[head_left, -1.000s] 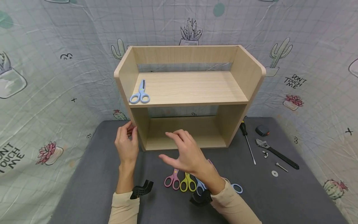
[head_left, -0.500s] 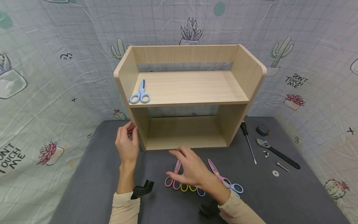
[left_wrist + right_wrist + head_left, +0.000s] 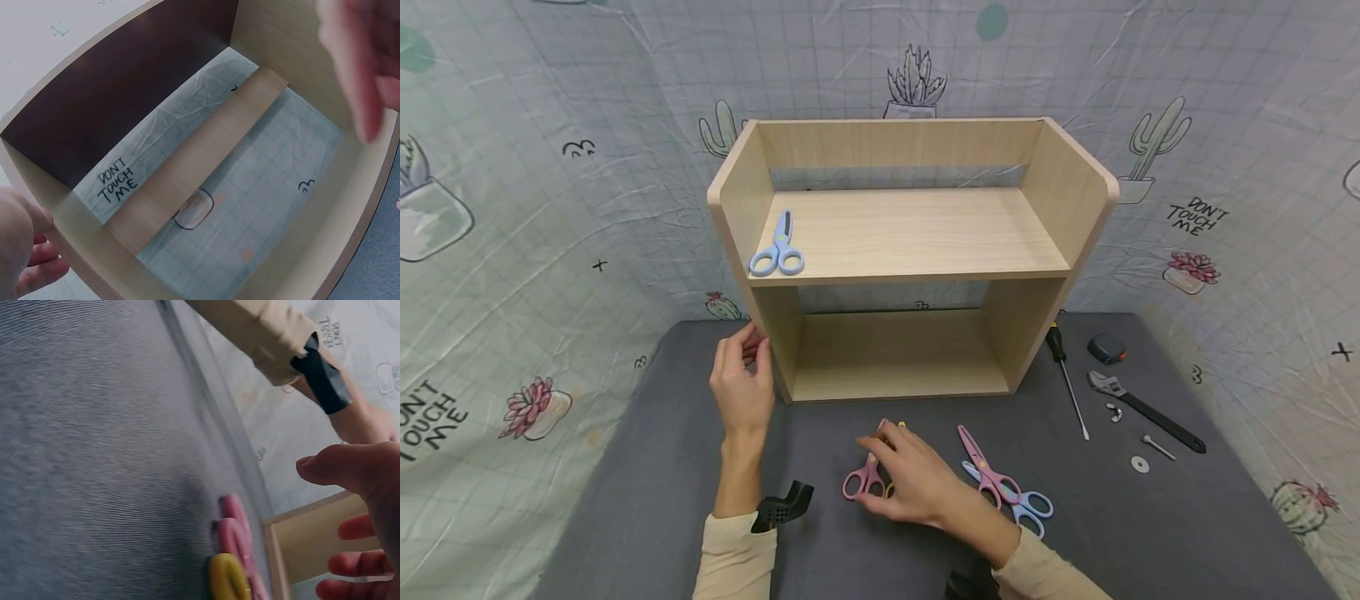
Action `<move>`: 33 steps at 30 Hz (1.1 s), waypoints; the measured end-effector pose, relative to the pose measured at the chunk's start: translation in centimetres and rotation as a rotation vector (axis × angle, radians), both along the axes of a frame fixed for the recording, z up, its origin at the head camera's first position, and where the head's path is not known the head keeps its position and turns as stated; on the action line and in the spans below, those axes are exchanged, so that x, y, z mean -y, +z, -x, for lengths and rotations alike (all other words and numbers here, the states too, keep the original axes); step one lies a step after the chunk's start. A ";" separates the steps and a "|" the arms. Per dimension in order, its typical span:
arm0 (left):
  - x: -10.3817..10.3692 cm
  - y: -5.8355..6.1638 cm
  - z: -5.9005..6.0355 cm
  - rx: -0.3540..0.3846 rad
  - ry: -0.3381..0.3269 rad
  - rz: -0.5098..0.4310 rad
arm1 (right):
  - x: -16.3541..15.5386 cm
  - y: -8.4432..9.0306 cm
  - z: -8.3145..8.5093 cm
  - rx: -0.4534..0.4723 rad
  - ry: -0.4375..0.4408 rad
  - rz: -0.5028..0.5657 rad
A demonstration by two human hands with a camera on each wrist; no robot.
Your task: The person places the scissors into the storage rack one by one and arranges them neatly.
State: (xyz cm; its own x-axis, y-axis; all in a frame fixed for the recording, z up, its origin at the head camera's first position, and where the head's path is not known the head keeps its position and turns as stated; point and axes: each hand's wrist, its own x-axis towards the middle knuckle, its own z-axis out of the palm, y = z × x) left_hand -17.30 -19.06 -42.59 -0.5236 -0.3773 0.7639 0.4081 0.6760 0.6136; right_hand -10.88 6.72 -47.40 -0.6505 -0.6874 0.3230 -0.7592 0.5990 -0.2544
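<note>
At the left side of a small wooden shelf point(image 3: 910, 276), my left hand point(image 3: 742, 390) holds the front edge with thumb and curled fingers. My right hand point(image 3: 917, 482) hovers low over the grey table, fingers spread apart, nothing visible between them. Beneath and beside it lie pink scissors point(image 3: 861, 481) and yellow scissors, mostly covered in the head view; the yellow handle point(image 3: 226, 578) shows in the right wrist view. A second pair of pink scissors point(image 3: 990, 475) overlaps light blue scissors point(image 3: 1030, 510) to the right of this hand. Other blue scissors point(image 3: 778, 252) rest on the upper shelf board, far left.
To the right of the shelf lie a screwdriver point(image 3: 1067, 379), a tape measure point(image 3: 1107, 348), an adjustable wrench point(image 3: 1146, 412), a bolt point(image 3: 1158, 447), a washer point(image 3: 1139, 464) and a small metal piece point(image 3: 1114, 412). A patterned cloth point(image 3: 625, 208) hangs behind the table.
My right hand has moved down and back toward the front of the table, from before the lower compartment to over the scissors. The left hand has stayed at the shelf's side.
</note>
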 end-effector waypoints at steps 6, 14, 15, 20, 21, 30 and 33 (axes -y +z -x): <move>0.0 0.0 -0.1 0.008 0.003 0.003 | 0.1 -1.3 -0.3 0.001 -0.004 -0.053; 0.2 -0.3 0.1 0.000 -0.005 -0.007 | 0.4 -2.7 -0.7 -0.005 -0.034 -0.095; 0.2 -0.3 0.1 0.000 -0.006 -0.009 | 0.4 -2.9 -0.7 -0.006 -0.035 -0.101; 0.1 -0.3 0.0 0.001 -0.008 -0.005 | 0.5 -3.5 -0.9 -0.014 -0.040 -0.130; 0.0 -0.2 -0.1 0.002 -0.008 -0.004 | 0.5 -3.6 -0.9 -0.020 -0.039 -0.133; 0.1 -0.2 -0.1 0.005 -0.013 -0.006 | 0.8 -3.9 -0.9 -0.111 -0.059 -0.102; 0.2 -0.3 0.0 0.002 -0.012 -0.005 | 0.9 -3.9 -0.9 -0.130 -0.087 -0.095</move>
State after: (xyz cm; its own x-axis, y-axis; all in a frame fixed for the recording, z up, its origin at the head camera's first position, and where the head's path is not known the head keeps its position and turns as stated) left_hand -17.33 -19.24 -42.89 -0.5300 -0.3745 0.7608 0.4146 0.6682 0.6178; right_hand -10.00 5.81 -51.31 -0.6657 -0.6618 0.3446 -0.7265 0.6802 -0.0972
